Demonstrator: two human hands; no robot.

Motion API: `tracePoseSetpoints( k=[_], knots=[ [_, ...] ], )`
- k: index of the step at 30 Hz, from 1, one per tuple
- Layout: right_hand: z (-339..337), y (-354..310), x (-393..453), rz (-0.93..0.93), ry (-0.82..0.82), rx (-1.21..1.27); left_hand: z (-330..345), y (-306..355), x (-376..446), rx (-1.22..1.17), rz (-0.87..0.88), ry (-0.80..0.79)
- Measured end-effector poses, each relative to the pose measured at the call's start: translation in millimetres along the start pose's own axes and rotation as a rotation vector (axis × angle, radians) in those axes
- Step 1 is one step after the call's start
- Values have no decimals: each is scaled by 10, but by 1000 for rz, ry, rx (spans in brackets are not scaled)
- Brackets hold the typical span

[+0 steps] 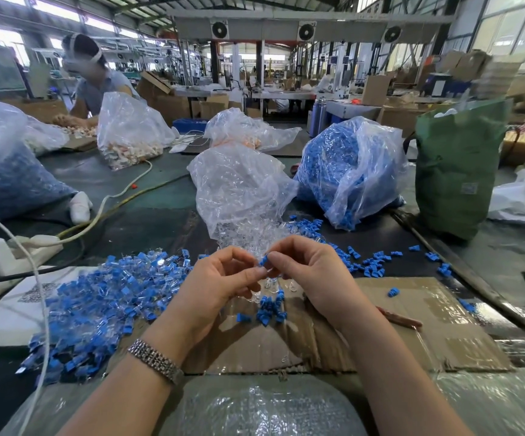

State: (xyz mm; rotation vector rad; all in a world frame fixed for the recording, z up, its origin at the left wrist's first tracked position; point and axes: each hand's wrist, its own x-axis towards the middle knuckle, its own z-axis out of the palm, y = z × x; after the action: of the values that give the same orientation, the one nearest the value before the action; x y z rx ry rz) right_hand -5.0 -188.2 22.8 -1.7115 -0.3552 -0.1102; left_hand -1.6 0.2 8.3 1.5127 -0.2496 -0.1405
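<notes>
A: Status at the near end?

B: Both hands are working above the cardboard sheet. The right hand is pinching a blue cap between thumb and forefinger, grip closed down to the fingertips. The left hand is curling in with its tips touching the same cap. Can't tell whether that grip is holding the cap or a clear part.

A: Progress?

B: I'm judging it mid-run. A big finished pile of blue-and-clear pieces is sitting left of the hands. A small cluster of caps is waiting right under them, and loose caps are lying further right on the counter.

A: Stock left?

B: Plenty. The clear bag behind the hands is spilling clear parts, and the blue bag beyond it is looking nearly full. I'm guessing most of the job is remaining.

A: Any markings?

B: I'm not reading anything. There's a speckled, code-like print on the white sheet at left and a small label on the green sack, both too blurred.
</notes>
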Motion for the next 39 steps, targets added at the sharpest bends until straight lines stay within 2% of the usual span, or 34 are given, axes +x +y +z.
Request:
tracePoseSetpoints(
  k=[6,9,11,16,19,23,26,33,39],
  knots=[
    [-24,0,16,108,101,36,-26,1,20,-138,-38,28],
    [-5,8,14,192,36,55,-12,20,12,-194,-45,58],
    [13,5,5,191,-2,129,5,15,7,-135,-36,74],
    [0,-21,-1,156,-7,154,23,1,8,20,-13,35],
    [22,-32,-18,111,-4,55,15,15,9,-42,-56,18],
    [27,-46,-18,-24,104,-160,-31,2,20,-174,-80,13],
    [45,-37,-18,-70,84,-209,-41,-15,21,-238,-79,-34],
    [59,29,-26,-169,41,-310,-62,-25,18,-148,-69,-69],
    [80,36,-23,-234,48,-379,-82,-1,16,-218,-50,-75]
  ],
)
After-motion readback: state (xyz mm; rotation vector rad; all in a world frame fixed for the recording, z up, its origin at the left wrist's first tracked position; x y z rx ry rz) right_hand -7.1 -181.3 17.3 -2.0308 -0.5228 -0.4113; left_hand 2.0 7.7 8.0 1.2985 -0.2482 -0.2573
